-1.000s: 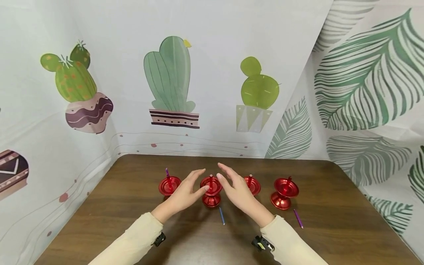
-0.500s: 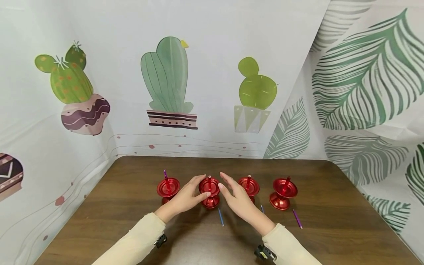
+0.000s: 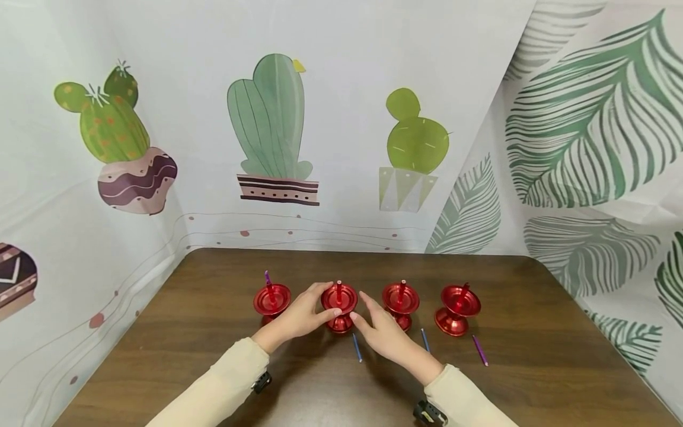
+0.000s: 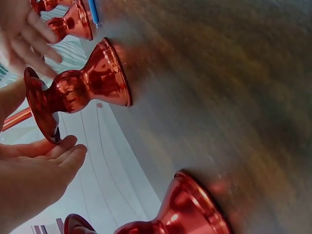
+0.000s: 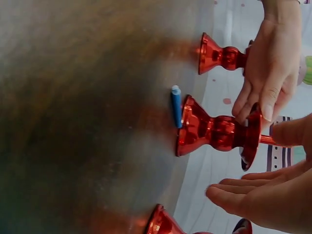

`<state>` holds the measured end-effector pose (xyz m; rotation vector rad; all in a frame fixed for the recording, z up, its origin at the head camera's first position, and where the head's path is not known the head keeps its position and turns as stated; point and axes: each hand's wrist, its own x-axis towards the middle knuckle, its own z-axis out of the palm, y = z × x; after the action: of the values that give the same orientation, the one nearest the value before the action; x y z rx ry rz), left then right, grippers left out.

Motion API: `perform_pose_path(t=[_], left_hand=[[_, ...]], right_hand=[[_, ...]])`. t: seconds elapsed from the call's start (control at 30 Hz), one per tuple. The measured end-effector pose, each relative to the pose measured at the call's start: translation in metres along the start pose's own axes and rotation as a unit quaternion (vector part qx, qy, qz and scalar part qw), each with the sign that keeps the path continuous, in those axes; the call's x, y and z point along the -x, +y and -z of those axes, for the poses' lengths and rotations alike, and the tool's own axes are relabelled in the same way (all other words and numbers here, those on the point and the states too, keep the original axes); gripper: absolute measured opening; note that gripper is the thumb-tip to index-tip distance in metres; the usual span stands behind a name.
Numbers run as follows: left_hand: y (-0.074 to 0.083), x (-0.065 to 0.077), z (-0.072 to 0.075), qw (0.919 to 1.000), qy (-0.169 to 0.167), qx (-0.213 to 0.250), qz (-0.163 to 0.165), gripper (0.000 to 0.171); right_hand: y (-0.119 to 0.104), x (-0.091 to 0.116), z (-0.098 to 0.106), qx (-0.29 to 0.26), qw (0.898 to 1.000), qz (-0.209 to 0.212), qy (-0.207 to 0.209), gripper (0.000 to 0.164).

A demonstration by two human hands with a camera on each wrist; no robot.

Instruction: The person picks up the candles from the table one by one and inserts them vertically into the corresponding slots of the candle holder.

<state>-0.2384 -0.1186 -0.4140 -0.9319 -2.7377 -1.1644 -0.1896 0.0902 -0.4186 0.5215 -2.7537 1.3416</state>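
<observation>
My left hand (image 3: 300, 317) reaches from the left round the dish of a shiny red pedestal candle holder (image 3: 340, 325). Its thumb lies along the near side and its fingertips come right at the rim in the left wrist view, fingers nearly straight. From the right, my right hand (image 3: 385, 335) comes close to the same dish, with thumb and fingers spread and a gap to the rim in the right wrist view. A red stem (image 3: 339, 290) with a pale top rises from the dish. A thin blue candle (image 3: 357, 348) lies before the holder's base.
The holder at the left (image 3: 272, 301) carries a purple candle (image 3: 267, 277). Two more red holders, one nearer (image 3: 408, 299) and one farther right (image 3: 452, 323), complete the row. A second blue candle (image 3: 425, 340) and a purple one (image 3: 479, 350) lie on the brown table (image 3: 560, 362).
Both hands have come down around the second holder's dish. The right hand has shifted lower and nearer, uncovering the third holder and the second blue candle. The holders stay in place.
</observation>
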Motion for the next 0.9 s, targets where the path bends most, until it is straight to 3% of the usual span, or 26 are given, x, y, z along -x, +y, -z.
perform_pose_path(t=[0.27,0.5,0.77,0.9], left_hand=[[-0.0007,0.0000,-0.0020,1.0000,0.000,0.001,0.003,0.064],[-0.0012,0.0001,-0.0016,1.0000,-0.001,-0.003,0.007,0.064],[-0.0005,0.0001,-0.0012,0.9999,0.000,0.005,0.010,0.064],[-0.0016,0.0000,-0.0019,0.9999,-0.001,0.002,0.013,0.064]], right_hand=[[0.0052,0.0023,-0.0056,0.035,0.996,-0.022,-0.075,0.067],[0.0051,0.0035,-0.0075,0.101,0.982,-0.059,-0.148,0.070],[0.0063,0.0067,-0.0098,0.169,0.971,-0.029,-0.166,0.068],[0.0069,0.0087,-0.0099,0.199,0.967,-0.005,-0.157,0.054]])
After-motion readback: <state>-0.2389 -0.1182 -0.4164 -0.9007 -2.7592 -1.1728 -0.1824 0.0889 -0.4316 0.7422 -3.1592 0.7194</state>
